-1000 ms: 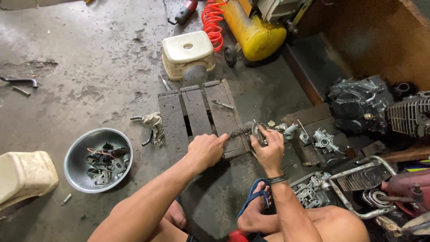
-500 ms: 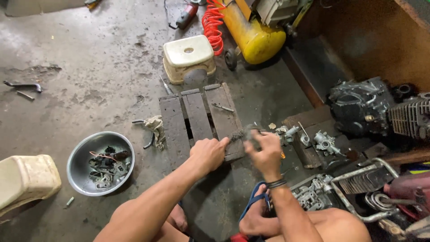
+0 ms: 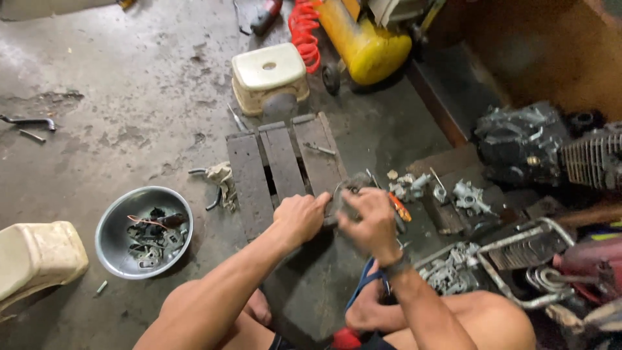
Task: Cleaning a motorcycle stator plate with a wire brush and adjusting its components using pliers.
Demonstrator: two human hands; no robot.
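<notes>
My left hand point(image 3: 299, 217) grips the near end of a small dark metal part point(image 3: 343, 198) that rests at the front edge of a low wooden pallet point(image 3: 282, 159). My right hand point(image 3: 369, 220) closes over the same part from the right, fingers curled and blurred with motion. An orange-handled tool point(image 3: 400, 209) lies just right of my right hand. Several grey cast metal pieces point(image 3: 414, 186) sit beyond it on the floor. What exactly each hand pinches is hidden under the fingers.
A metal bowl point(image 3: 107, 240) of small parts stands at the left. A cream plastic stool point(image 3: 269, 74), a yellow compressor tank point(image 3: 366, 42) and an engine block point(image 3: 521, 142) lie further off. Pliers point(image 3: 217, 185), a cream can point(image 3: 35, 256) and a metal frame point(image 3: 518, 253) surround me.
Both hands have drawn closer together over the part and my right hand now covers it, moving fast. The view has shifted slightly.
</notes>
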